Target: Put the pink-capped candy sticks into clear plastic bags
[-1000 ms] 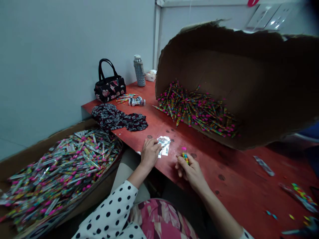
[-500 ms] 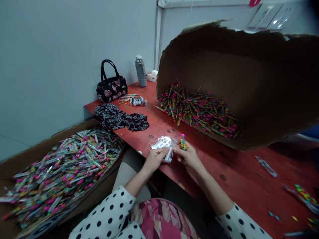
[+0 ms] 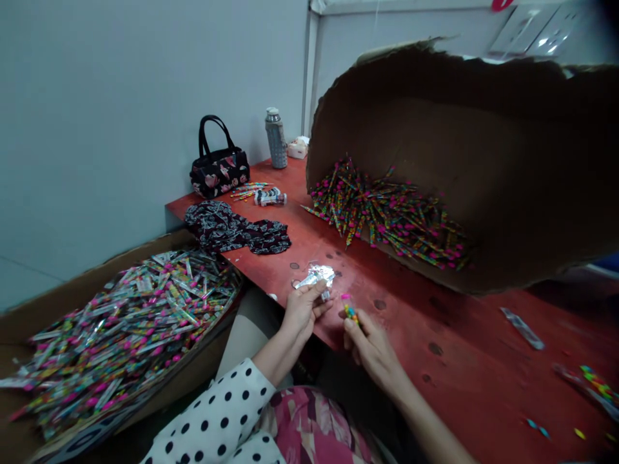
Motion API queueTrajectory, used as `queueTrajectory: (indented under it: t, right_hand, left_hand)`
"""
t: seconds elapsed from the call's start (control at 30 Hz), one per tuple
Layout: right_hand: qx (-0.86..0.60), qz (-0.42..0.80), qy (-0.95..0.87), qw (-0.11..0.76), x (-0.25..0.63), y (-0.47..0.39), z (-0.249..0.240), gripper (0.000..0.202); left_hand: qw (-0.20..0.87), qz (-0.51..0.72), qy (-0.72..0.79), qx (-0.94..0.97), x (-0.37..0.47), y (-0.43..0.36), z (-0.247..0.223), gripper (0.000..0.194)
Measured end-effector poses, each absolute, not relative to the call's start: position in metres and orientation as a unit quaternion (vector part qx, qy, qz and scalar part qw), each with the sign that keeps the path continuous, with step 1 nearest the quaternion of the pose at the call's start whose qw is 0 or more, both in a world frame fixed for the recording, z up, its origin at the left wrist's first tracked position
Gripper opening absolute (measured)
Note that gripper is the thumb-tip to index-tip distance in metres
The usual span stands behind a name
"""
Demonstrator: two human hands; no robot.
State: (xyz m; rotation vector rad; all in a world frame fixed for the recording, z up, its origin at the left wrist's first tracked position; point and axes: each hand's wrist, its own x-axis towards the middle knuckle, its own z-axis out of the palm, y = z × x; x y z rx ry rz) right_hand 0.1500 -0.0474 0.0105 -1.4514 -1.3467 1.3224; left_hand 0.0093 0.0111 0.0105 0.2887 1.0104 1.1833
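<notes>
Near the table's front edge, my left hand (image 3: pixel 304 310) pinches shiny silvery-clear wrappers (image 3: pixel 315 277). My right hand (image 3: pixel 370 338), just to the right and apart from it, is closed on a colourful pencil with a pink tip (image 3: pixel 349 310); its lower part is hidden in the fingers. Many similar pencils (image 3: pixel 387 212) lie loose inside a tipped cardboard box (image 3: pixel 464 148) beyond my hands. At the left, a low carton (image 3: pixel 145 248) holds a heap of wrapped pencils (image 3: pixel 130 328).
On the red table (image 3: pixel 464 361) are a dark patterned cloth (image 3: pixel 235 229), a floral handbag (image 3: pixel 220 173), a grey bottle (image 3: pixel 276 140) and a small white box (image 3: pixel 298 148). A clear wrapper (image 3: pixel 522 327) and small coloured pieces (image 3: pixel 536 428) lie at the right.
My right hand has moved down and away from my left hand, with the pencil in it. The wrappers remain in my left hand, and its fingers have shifted.
</notes>
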Motion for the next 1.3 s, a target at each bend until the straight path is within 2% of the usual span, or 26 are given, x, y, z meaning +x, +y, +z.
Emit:
queueTrajectory:
  t: [0.23, 0.43, 0.7, 0.97, 1.1, 1.3]
  right_hand:
    - [-0.558, 0.432, -0.621, 0.340, 0.139, -0.056, 0.010, 0.032]
    - [-0.561, 0.424, -0.625, 0.339, 0.139, -0.055, 0.006, 0.033]
    - [-0.559, 0.483, -0.573, 0.355, 0.143, -0.054, 0.005, 0.032]
    - [-0.495, 0.628, -0.479, 0.363, 0.142, -0.047, 0.003, 0.033]
    - [-0.453, 0.659, -0.436, 0.412, 0.135, -0.050, 0.000, 0.029]
    - [-0.454, 0.653, -0.390, 0.463, 0.131, -0.066, -0.005, 0.026]
  left_hand:
    - [0.696, 0.553, 0.436, 0.140, 0.022, 0.007, 0.022, 0.025]
    - [0.698, 0.570, 0.414, 0.130, 0.025, 0.004, 0.025, 0.030]
    - [0.676, 0.573, 0.418, 0.199, 0.027, -0.004, 0.022, 0.026]
    - [0.677, 0.549, 0.403, 0.280, 0.027, -0.015, 0.012, 0.021]
    - [0.689, 0.541, 0.412, 0.249, 0.025, -0.012, 0.012, 0.023]
    - [0.660, 0.617, 0.397, 0.162, 0.020, -0.006, 0.006, 0.025]
